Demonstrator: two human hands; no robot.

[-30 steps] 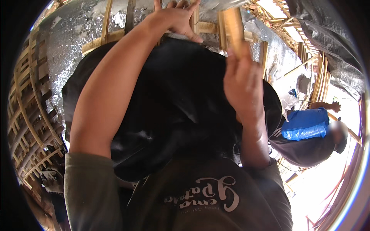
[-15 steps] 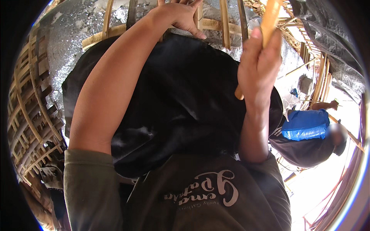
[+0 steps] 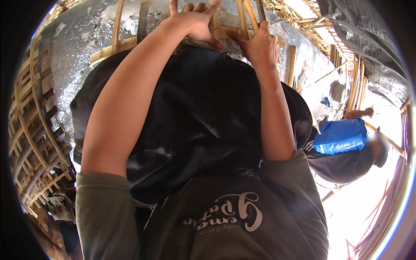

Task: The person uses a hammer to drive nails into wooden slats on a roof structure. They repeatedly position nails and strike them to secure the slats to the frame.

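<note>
My left hand (image 3: 195,25) lies over the upright bamboo slats (image 3: 242,19) at the top of the view, its fingers spread and thumb stretched right. Just right of it, my right hand (image 3: 261,47) is closed at the lower end of a slim bamboo stick (image 3: 250,13) that leans among the slats. A dark slat (image 3: 261,9) stands against its fingertips. Behind the slats runs a crosswise bamboo strip (image 3: 115,50), over a shiny grey sheet (image 3: 82,60). Part of the grip is hidden by my fingers.
Black cloth (image 3: 208,112) covers my lap. An open bamboo lattice (image 3: 37,125) curves along the left. At right a person (image 3: 342,164) in dark clothing bends beside a blue bag-like bundle (image 3: 340,136). Long bamboo strips (image 3: 356,86) and dark plastic sheeting (image 3: 372,47) stand beyond.
My right hand has come forward and left from a raised position, bringing the light wooden stick down to the slats. My left hand has stayed nearly in place, fingers spread.
</note>
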